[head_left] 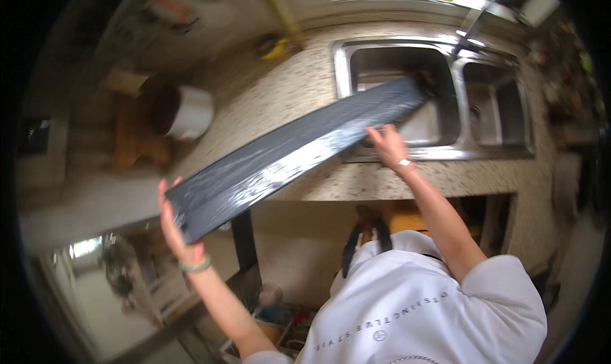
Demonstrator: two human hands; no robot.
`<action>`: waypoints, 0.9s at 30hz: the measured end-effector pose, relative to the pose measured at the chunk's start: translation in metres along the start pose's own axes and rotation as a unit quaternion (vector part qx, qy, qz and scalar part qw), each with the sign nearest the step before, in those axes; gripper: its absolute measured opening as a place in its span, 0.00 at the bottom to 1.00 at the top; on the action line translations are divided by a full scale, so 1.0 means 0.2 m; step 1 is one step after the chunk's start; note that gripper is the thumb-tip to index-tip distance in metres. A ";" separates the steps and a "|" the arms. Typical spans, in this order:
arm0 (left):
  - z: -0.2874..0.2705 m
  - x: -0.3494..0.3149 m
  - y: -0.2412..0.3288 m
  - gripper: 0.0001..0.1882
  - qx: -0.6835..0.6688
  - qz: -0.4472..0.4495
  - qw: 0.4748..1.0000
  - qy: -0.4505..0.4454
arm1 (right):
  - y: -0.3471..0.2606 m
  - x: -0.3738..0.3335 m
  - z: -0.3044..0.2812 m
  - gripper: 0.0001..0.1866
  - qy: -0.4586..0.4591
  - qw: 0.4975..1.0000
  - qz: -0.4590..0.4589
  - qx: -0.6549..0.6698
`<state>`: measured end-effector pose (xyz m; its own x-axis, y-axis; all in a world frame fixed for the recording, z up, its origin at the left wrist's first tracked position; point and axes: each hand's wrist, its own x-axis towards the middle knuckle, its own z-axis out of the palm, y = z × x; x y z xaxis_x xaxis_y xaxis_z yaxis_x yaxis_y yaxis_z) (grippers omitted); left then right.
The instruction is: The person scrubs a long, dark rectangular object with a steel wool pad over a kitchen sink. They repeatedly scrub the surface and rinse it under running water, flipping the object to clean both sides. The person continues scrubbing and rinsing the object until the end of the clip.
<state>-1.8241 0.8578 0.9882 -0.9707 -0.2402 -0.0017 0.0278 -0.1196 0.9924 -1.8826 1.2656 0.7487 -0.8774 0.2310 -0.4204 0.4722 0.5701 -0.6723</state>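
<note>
A long, dark grey, shiny panel (286, 152) slants across the view, its far right end over the left basin of the steel sink (342, 64). Its surface has bright, wet-looking streaks. My left hand (172, 224) is closed round the panel's near left end, fingers along the end edge. Along the near long edge, close to the sink, my right hand (389, 146) grips the panel with fingers and thumb. The panel's underside is hidden, and so are parts of the fingers. I cannot make out the far tip, which is blurred and dark.
Speckled stone counter (267, 90) runs round a corner under the panel. A white pot-like container (193, 112) stands at the left on the counter, near a brown wooden board (137, 131). A yellow item (275, 49) lies at the back. The tap (474, 23) rises behind the sink.
</note>
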 end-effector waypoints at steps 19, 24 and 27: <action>0.16 0.08 0.09 0.28 -0.127 -0.053 0.990 -0.038 | -1.43 -0.82 0.33 0.13 0.005 0.767 -0.603 0.217; 0.17 0.09 0.09 0.31 -0.176 -0.053 0.981 -0.069 | -1.39 -0.75 0.25 0.14 -0.061 0.756 -0.623 0.193; 0.15 0.09 0.10 0.34 -0.186 -0.049 0.979 -0.069 | -1.42 -0.67 0.25 0.14 0.025 0.809 -0.546 0.216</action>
<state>-1.8487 0.8807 1.0127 -0.9953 -0.0810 -0.0533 -0.0074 -0.4849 0.8745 -1.8947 1.0331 0.9648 -0.7892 -0.1869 0.5850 -0.6101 0.1301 -0.7815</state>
